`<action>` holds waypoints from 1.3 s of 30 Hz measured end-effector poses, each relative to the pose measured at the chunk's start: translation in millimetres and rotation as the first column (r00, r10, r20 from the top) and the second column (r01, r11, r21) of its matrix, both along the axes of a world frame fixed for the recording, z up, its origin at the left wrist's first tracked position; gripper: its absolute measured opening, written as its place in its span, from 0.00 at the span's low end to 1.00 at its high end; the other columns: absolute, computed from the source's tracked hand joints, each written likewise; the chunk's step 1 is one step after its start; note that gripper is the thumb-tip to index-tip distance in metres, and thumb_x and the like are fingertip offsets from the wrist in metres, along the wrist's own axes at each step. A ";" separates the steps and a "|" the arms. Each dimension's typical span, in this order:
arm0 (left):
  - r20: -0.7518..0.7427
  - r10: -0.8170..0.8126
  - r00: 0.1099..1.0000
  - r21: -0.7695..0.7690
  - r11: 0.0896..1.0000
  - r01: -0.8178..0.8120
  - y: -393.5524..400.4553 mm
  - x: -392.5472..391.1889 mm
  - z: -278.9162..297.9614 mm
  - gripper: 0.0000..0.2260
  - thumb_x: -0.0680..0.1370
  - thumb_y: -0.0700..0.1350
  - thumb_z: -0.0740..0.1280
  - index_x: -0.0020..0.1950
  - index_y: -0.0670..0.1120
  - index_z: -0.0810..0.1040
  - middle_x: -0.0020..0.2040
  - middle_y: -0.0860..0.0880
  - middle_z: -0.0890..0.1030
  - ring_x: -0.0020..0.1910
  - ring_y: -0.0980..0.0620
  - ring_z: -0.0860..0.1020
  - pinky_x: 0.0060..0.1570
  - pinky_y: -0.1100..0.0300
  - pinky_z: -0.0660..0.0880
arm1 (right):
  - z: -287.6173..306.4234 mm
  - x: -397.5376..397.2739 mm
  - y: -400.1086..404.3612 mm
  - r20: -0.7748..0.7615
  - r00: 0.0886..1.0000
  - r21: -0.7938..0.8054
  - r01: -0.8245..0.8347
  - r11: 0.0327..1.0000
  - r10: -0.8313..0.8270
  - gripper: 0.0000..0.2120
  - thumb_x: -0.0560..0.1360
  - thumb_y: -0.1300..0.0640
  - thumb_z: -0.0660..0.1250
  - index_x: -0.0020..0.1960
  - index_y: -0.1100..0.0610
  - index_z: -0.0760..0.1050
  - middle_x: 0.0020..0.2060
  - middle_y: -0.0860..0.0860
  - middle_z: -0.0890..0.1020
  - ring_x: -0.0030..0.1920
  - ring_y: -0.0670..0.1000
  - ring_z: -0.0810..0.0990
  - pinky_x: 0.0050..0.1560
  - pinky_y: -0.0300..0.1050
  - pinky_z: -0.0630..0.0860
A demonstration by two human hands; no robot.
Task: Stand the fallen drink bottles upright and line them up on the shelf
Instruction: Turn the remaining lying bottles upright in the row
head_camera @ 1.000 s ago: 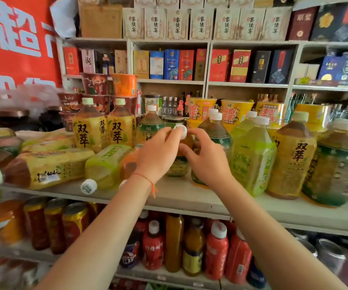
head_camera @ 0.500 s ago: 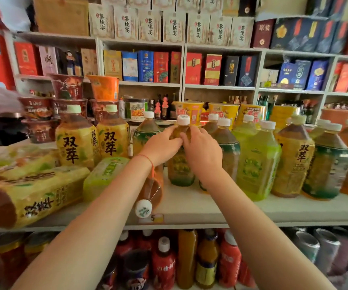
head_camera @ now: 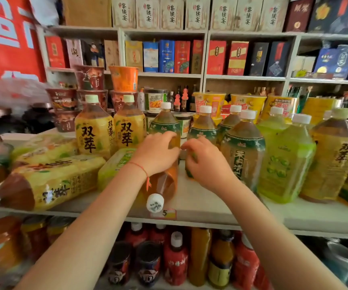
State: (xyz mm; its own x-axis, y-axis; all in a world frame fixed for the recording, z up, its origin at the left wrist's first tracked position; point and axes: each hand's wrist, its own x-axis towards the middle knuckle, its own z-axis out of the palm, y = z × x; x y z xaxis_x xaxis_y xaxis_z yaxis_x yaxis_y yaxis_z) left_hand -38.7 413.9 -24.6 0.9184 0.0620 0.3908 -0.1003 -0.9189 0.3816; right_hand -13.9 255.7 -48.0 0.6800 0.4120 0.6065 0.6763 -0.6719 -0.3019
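Two hands on shelf bottles: left hand point(head_camera: 156, 152) fingers curled on fallen amber plastic bottle point(head_camera: 162, 185); right hand point(head_camera: 206, 164) fingers wrapped around upright green-labelled tea bottle point(head_camera: 202, 126).

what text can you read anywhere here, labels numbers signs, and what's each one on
"双萃" on the two upright yellow bottles at back left.
"双萃" on the yellow bottle at right.
"黎侯宴" on the beige boxes along the top shelf.
"5" on the price tag at the shelf edge.
Dark green bottle label: partly hidden, not readable.
Red banner: cropped white characters, not readable.
Everything else is too blurred.
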 end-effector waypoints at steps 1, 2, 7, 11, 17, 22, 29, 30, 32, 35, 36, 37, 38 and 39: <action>0.006 0.015 1.000 -0.006 1.000 -0.015 2.2 -6.1 -4.4 0.22 0.81 0.51 0.60 0.76 0.51 0.69 0.71 0.44 0.74 0.70 0.43 0.70 0.68 0.47 0.69 | -5.3 -1.6 -1.1 -0.149 0.982 -0.047 -0.123 0.991 0.115 0.24 0.77 0.59 0.67 0.72 0.48 0.68 0.60 0.50 0.72 0.53 0.53 0.78 0.55 0.50 0.78; 0.015 0.034 0.999 -0.020 0.999 -0.034 4.1 -11.4 -7.9 0.22 0.81 0.51 0.60 0.75 0.51 0.69 0.72 0.45 0.73 0.70 0.43 0.70 0.67 0.49 0.69 | -10.5 -3.9 -2.3 -0.287 0.939 -0.097 -0.224 0.970 0.188 0.34 0.75 0.58 0.70 0.76 0.45 0.61 0.64 0.51 0.69 0.57 0.52 0.76 0.61 0.50 0.76; 0.045 0.140 0.989 -0.055 0.989 -0.137 -3.4 -33.1 -14.1 0.20 0.84 0.51 0.53 0.76 0.52 0.66 0.73 0.45 0.71 0.68 0.43 0.72 0.61 0.50 0.70 | -25.9 -8.8 2.3 -0.215 0.949 -0.270 -0.285 0.920 0.231 0.59 0.65 0.44 0.81 0.80 0.40 0.42 0.79 0.46 0.47 0.75 0.59 0.64 0.71 0.55 0.70; 0.034 0.120 0.992 -0.164 0.980 -0.113 -12.9 -44.5 -10.9 0.19 0.84 0.51 0.52 0.74 0.52 0.68 0.71 0.46 0.73 0.67 0.44 0.73 0.64 0.49 0.69 | -23.0 -13.3 5.2 -0.029 0.958 -0.304 -0.281 0.910 0.286 0.58 0.62 0.38 0.80 0.81 0.46 0.49 0.79 0.45 0.52 0.76 0.58 0.58 0.72 0.59 0.68; 0.028 0.064 0.998 -0.272 0.961 -0.054 -11.2 -61.3 -16.4 0.20 0.84 0.56 0.54 0.73 0.50 0.69 0.67 0.47 0.75 0.65 0.45 0.73 0.61 0.50 0.69 | -21.5 -16.5 3.8 0.050 0.961 -0.316 -0.243 0.917 0.272 0.54 0.61 0.34 0.78 0.79 0.47 0.57 0.77 0.46 0.62 0.77 0.53 0.58 0.73 0.61 0.66; 0.054 -0.013 0.998 -0.355 0.934 0.031 -6.4 -63.8 -22.8 0.22 0.84 0.59 0.54 0.71 0.47 0.69 0.68 0.46 0.75 0.67 0.46 0.72 0.58 0.54 0.65 | -34.4 -21.2 24.6 0.195 0.934 -0.342 -0.220 0.914 0.298 0.48 0.65 0.37 0.75 0.79 0.53 0.62 0.77 0.50 0.64 0.79 0.55 0.57 0.74 0.61 0.61; 0.198 -0.068 0.978 -0.439 0.886 0.151 17.6 -66.4 -24.8 0.30 0.76 0.66 0.52 0.72 0.53 0.71 0.59 0.57 0.78 0.58 0.57 0.74 0.54 0.60 0.69 | -25.5 -30.8 37.0 0.349 0.896 -0.179 -0.224 0.958 0.275 0.27 0.73 0.46 0.73 0.69 0.56 0.76 0.65 0.54 0.77 0.64 0.58 0.74 0.64 0.56 0.72; 0.229 -0.070 0.971 -0.462 0.870 0.171 20.8 -65.2 -23.8 0.29 0.76 0.65 0.51 0.71 0.54 0.72 0.57 0.59 0.77 0.57 0.58 0.74 0.53 0.64 0.69 | -21.5 -32.4 38.8 0.370 0.894 -0.137 -0.216 0.967 0.252 0.24 0.75 0.46 0.72 0.67 0.56 0.77 0.63 0.54 0.78 0.60 0.57 0.76 0.60 0.53 0.74; 0.284 -0.091 0.954 -0.481 0.848 0.224 24.2 -64.9 -22.3 0.26 0.77 0.60 0.50 0.71 0.53 0.72 0.58 0.60 0.75 0.57 0.61 0.72 0.52 0.73 0.67 | -10.6 -34.3 40.7 0.308 0.934 0.005 -0.193 0.981 0.182 0.22 0.76 0.42 0.67 0.64 0.53 0.79 0.60 0.50 0.79 0.56 0.53 0.77 0.54 0.49 0.76; 0.323 -0.217 0.921 -0.610 0.696 0.377 19.7 -67.0 -27.5 0.23 0.76 0.49 0.54 0.71 0.53 0.70 0.63 0.57 0.77 0.60 0.63 0.75 0.60 0.65 0.71 | 7.1 -34.4 38.8 0.105 0.987 0.360 -0.152 0.921 0.122 0.16 0.76 0.40 0.66 0.58 0.48 0.80 0.53 0.43 0.80 0.51 0.43 0.79 0.50 0.47 0.80; 0.319 -0.262 0.911 -0.620 0.669 0.410 16.1 -68.1 -30.5 0.24 0.75 0.47 0.56 0.72 0.54 0.69 0.63 0.57 0.77 0.59 0.64 0.75 0.59 0.62 0.73 | 11.7 -33.4 38.1 0.059 0.991 0.448 -0.133 0.884 0.120 0.13 0.76 0.42 0.67 0.54 0.48 0.81 0.49 0.42 0.81 0.48 0.42 0.80 0.49 0.48 0.81; 0.316 -0.293 0.902 -0.596 0.679 0.429 12.6 -68.9 -33.5 0.26 0.73 0.46 0.58 0.72 0.55 0.68 0.63 0.58 0.76 0.59 0.65 0.74 0.59 0.61 0.73 | 15.4 -32.5 37.9 0.028 0.993 0.507 -0.111 0.855 0.113 0.11 0.77 0.43 0.68 0.51 0.48 0.82 0.45 0.42 0.82 0.46 0.42 0.81 0.47 0.48 0.82; 0.316 -0.311 0.896 -0.561 0.701 0.441 9.2 -68.1 -36.8 0.28 0.72 0.47 0.62 0.74 0.56 0.65 0.65 0.58 0.75 0.62 0.65 0.73 0.61 0.61 0.72 | 17.8 -32.3 38.5 0.011 0.995 0.544 -0.091 0.834 0.101 0.10 0.77 0.43 0.68 0.48 0.49 0.82 0.41 0.43 0.83 0.43 0.42 0.81 0.44 0.48 0.82; 0.319 -0.323 0.891 -0.529 0.719 0.450 5.6 -65.8 -39.7 0.32 0.72 0.50 0.66 0.76 0.55 0.63 0.68 0.57 0.73 0.65 0.63 0.72 0.64 0.60 0.72 | 20.1 -31.9 39.0 0.005 0.996 0.568 -0.074 0.820 0.087 0.11 0.77 0.42 0.68 0.44 0.49 0.81 0.37 0.43 0.83 0.39 0.42 0.81 0.40 0.45 0.82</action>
